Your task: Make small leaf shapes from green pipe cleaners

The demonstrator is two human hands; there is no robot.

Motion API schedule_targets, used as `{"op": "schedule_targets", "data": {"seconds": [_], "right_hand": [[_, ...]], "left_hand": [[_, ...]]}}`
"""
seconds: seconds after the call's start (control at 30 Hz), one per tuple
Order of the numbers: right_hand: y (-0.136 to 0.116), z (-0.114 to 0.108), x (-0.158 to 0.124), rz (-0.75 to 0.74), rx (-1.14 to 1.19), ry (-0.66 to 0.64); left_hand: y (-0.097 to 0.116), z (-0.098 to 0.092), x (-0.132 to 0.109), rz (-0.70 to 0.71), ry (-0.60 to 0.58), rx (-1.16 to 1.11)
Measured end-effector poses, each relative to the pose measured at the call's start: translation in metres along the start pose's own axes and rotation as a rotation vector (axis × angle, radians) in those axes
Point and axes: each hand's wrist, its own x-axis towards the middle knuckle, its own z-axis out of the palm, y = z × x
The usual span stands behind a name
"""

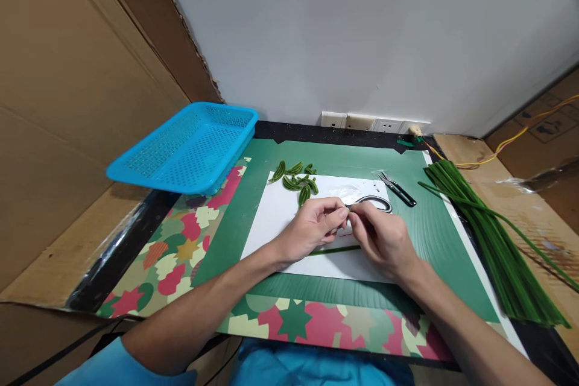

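My left hand [319, 223] and my right hand [384, 238] meet fingertip to fingertip above a white sheet of paper [266, 223]. Both are closed in a pinch on a small piece of green pipe cleaner, mostly hidden by the fingers. Below them a straight green pipe cleaner [335, 250] crosses the paper. Just behind the hands shows the dark looped handle of scissors [384, 204]; the rest is covered. Several leaf shapes of bent green pipe cleaner [296, 183] lie at the paper's far left corner.
Black thread snips [400, 192] lie behind my right hand on the green mat [443, 241]. A bundle of long green pipe cleaners [493, 247] rests at the right edge. A blue plastic basket [190, 145] stands at the back left. Wall sockets [375, 123] and a yellow cable [502, 145] are behind.
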Motion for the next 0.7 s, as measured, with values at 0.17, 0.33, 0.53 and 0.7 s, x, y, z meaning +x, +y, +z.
{"op": "schedule_targets", "data": {"seconds": [0.17,0.33,0.53,0.7], "right_hand": [[0.003,-0.001,0.000,-0.048,-0.049,0.001],[-0.005,-0.003,0.005,0.135,0.177,-0.002],[-0.009,0.001,0.006,0.347,0.412,-0.021],[-0.005,0.004,0.007,0.391,0.392,-0.043]], "left_hand": [[0.000,0.001,-0.001,-0.017,-0.057,-0.022],[0.004,0.002,-0.003,0.165,-0.002,0.278],[-0.003,-0.007,-0.001,0.538,0.066,0.807],[-0.009,-0.011,0.000,0.583,0.050,0.962]]}}
